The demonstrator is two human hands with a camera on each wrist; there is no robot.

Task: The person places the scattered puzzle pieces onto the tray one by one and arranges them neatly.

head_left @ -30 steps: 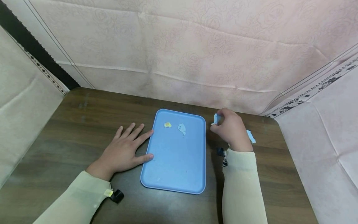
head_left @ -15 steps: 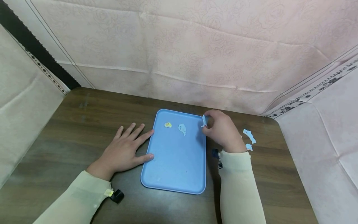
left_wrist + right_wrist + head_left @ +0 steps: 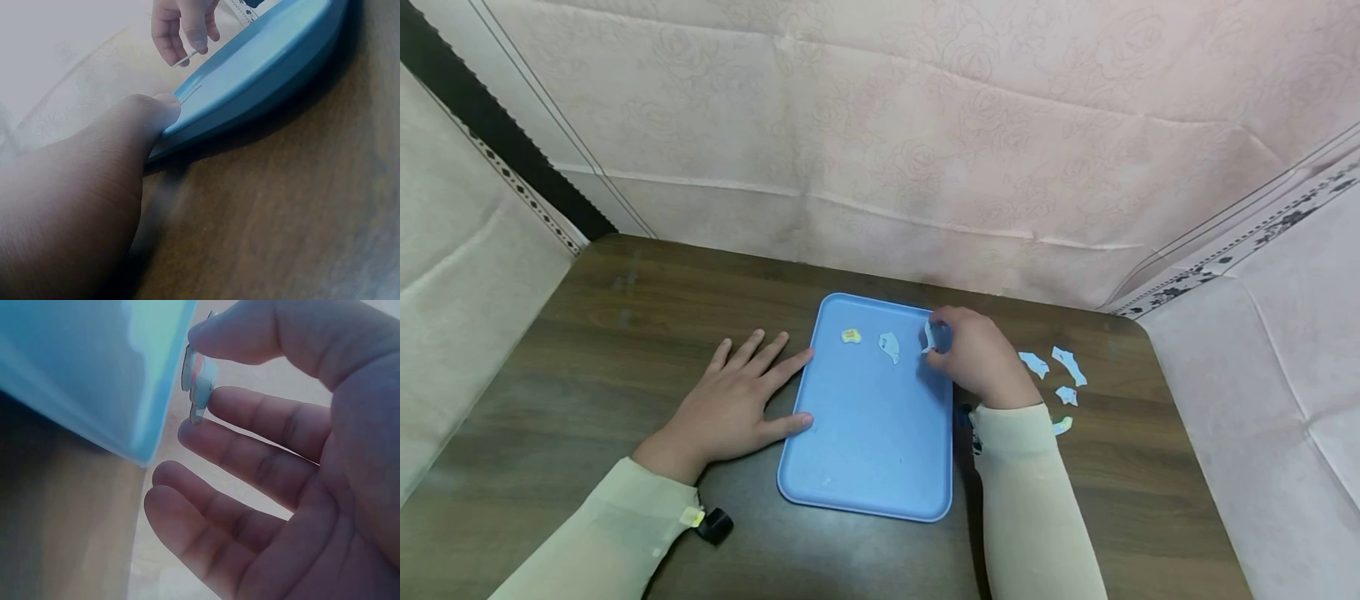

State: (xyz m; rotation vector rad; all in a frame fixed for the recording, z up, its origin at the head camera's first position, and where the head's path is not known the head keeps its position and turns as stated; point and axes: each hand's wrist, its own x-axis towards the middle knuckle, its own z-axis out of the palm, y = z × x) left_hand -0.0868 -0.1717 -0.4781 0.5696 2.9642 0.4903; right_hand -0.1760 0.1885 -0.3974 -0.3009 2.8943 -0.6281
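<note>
A blue tray [image 3: 865, 433] lies on the table with a small yellow puzzle piece [image 3: 851, 336] and a pale blue one [image 3: 889, 347] flat near its far end. Between thumb and fingers, my right hand [image 3: 981, 358] pinches another pale blue puzzle piece [image 3: 927, 337] over the tray's far right corner. That held piece [image 3: 203, 384] stands on edge in the right wrist view, with a pink mark on it. My left hand [image 3: 730, 408] is spread flat on the table, its thumb and index fingertips at the tray's left rim.
Right of the tray lie several loose puzzle pieces [image 3: 1068, 365] on the wooden table [image 3: 1150, 467], one partly hidden by my right sleeve. A patterned cloth [image 3: 887, 150] hangs behind the table.
My right hand has moved left with the pinched puzzle piece, from beside the tray to over its far right corner. More loose pieces have come into sight. The left hand has stayed still.
</note>
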